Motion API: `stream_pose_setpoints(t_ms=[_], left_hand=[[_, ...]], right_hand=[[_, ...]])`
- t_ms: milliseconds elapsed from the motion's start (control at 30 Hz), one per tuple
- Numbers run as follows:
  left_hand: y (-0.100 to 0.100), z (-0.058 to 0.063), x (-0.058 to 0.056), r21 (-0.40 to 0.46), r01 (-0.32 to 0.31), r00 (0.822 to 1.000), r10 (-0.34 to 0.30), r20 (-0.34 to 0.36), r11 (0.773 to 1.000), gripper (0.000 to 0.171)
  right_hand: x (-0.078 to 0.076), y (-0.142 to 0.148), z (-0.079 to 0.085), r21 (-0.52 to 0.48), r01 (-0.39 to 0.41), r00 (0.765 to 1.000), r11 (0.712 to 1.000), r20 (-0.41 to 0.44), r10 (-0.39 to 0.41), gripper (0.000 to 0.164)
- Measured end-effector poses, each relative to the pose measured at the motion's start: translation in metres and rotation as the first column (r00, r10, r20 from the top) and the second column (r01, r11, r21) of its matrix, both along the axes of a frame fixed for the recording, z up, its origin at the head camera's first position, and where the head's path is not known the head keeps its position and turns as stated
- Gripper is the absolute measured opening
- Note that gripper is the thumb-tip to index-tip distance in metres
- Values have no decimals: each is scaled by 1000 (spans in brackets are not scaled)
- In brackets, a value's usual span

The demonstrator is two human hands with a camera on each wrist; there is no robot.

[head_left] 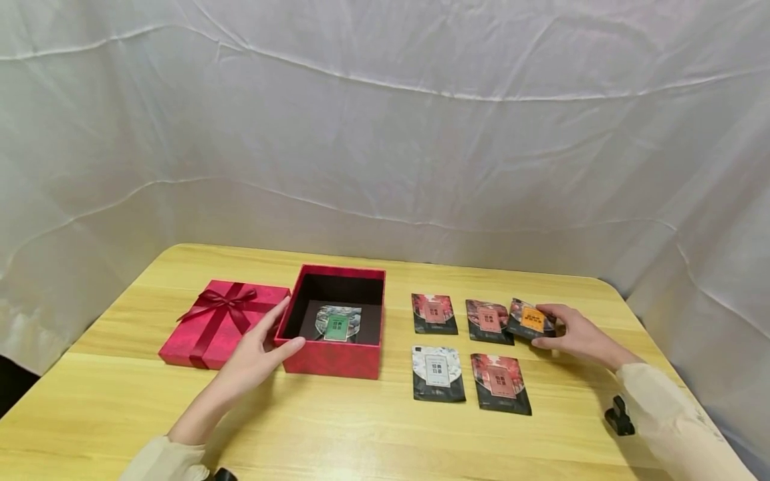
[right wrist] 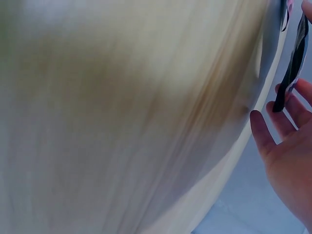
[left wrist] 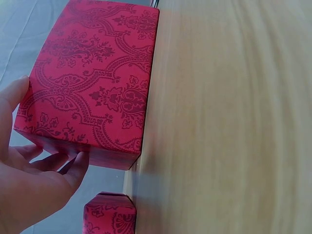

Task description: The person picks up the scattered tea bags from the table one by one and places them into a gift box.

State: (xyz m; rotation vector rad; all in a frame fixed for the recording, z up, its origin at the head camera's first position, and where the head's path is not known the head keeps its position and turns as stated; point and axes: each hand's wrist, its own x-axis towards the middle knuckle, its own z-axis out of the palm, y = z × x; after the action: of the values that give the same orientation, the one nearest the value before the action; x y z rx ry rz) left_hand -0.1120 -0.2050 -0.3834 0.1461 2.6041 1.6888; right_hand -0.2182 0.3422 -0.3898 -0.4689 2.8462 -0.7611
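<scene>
My left hand [head_left: 255, 357] grips the front left corner of a red patterned gift box [head_left: 331, 361], thumb at the front rim and fingers along the side. The box stands without its lid, and a green-labelled tea packet [head_left: 338, 325] lies on its dark floor. Over on the right, my right hand [head_left: 580, 337] pinches a black tea packet with an orange label [head_left: 532, 319] by its right edge. That packet tilts up from the table, its left edge overlapping a red-labelled packet [head_left: 488, 322]. In the right wrist view the held packet [right wrist: 295, 61] shows edge-on between thumb and fingers.
Two more red-labelled packets [head_left: 434, 314] [head_left: 501, 384] and a white-labelled one [head_left: 438, 374] lie flat between box and right hand. Left of the box is its red lid [head_left: 210, 327] with a ribbon bow. A pale curtain [head_left: 385, 167] hangs behind the wooden table [head_left: 361, 427].
</scene>
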Motion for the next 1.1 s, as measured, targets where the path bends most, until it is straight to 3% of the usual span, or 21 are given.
stream_pose_setpoints(t_ms=[833, 1100], left_hand=[[0, 3, 0, 5, 8, 1000, -8, 9, 1000, 80], [0, 5, 1, -11, 2, 1000, -1, 19, 1000, 80]], right_hand=[[4, -31, 7, 54, -43, 997, 998, -67, 46, 81], [9, -44, 12, 58, -60, 990, 997, -124, 66, 82]])
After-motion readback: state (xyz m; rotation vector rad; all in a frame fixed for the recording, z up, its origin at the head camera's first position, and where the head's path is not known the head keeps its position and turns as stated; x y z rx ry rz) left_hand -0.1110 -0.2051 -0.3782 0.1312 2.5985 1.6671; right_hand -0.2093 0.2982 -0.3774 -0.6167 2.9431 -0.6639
